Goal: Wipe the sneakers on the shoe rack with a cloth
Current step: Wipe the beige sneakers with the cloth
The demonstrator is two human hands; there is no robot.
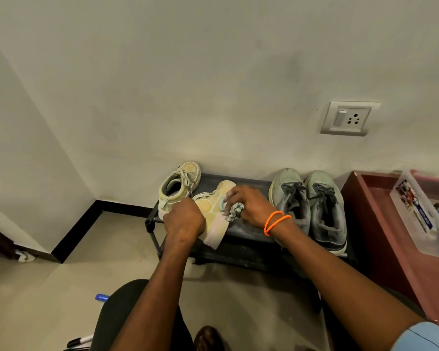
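On the rack top: black shoe rack (243, 231) against the wall, you're crouched in front of it.
Left hand: your left hand (184, 220) has fingers curled round the heel end of the cream sneaker (214, 211), holding it tipped on its side over the rack's left part.
Right hand: your right hand (249, 205) grips a bunched grey cloth (235, 211), fingers clenched on it, pressed against the sneaker's side near the toe.
Other cream sneaker: second cream sneaker (179, 184) sits upright at the rack's back left corner, just behind your left hand.
Grey pair: two grey sneakers (312, 206) side by side on the rack's right end, toes to the wall, just beside your right wrist.
Wrist: orange bands (276, 221) on your right wrist.
Right of rack: maroon cabinet (380, 224) with a clear plastic box (421, 214) on top.
Wall: socket plate (347, 119) above the grey pair.
Floor: small blue item (102, 297) at lower left, can't tell what it is.
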